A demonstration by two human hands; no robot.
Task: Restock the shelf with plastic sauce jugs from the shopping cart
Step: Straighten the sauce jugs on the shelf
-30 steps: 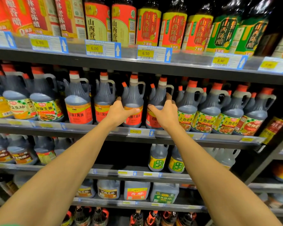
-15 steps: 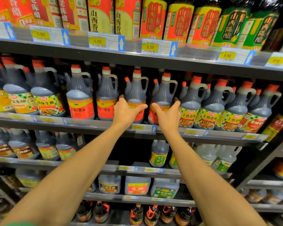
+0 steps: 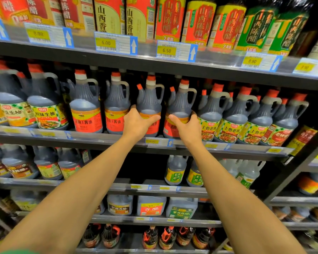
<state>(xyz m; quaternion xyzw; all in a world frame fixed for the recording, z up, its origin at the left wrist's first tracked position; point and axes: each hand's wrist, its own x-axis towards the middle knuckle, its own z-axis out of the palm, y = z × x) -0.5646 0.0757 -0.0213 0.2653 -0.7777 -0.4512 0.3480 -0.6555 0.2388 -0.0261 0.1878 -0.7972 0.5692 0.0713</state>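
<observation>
Two dark sauce jugs with red caps and red-orange labels stand side by side on the middle shelf [image 3: 92, 139]. My left hand [image 3: 137, 124] wraps the front of the left jug [image 3: 150, 99], thumb across its label. My right hand [image 3: 186, 128] grips the right jug [image 3: 181, 101] the same way, fingers around its right side. Both jugs rest upright on the shelf board. More jugs with the same red label [image 3: 86, 107] stand to the left. The shopping cart is out of view.
Green-labelled jugs [image 3: 231, 114] crowd the shelf right of my hands. Tall vinegar bottles [image 3: 169, 19] fill the shelf above, behind price tags [image 3: 116, 43]. Lower shelves hold smaller jugs [image 3: 174, 171] with a dark gap to their left. A black upright post [image 3: 297, 162] stands at the right.
Both hands stay on the same two jugs. The view has drawn closer and tilted slightly; the jugs seem to have barely shifted on the shelf.
</observation>
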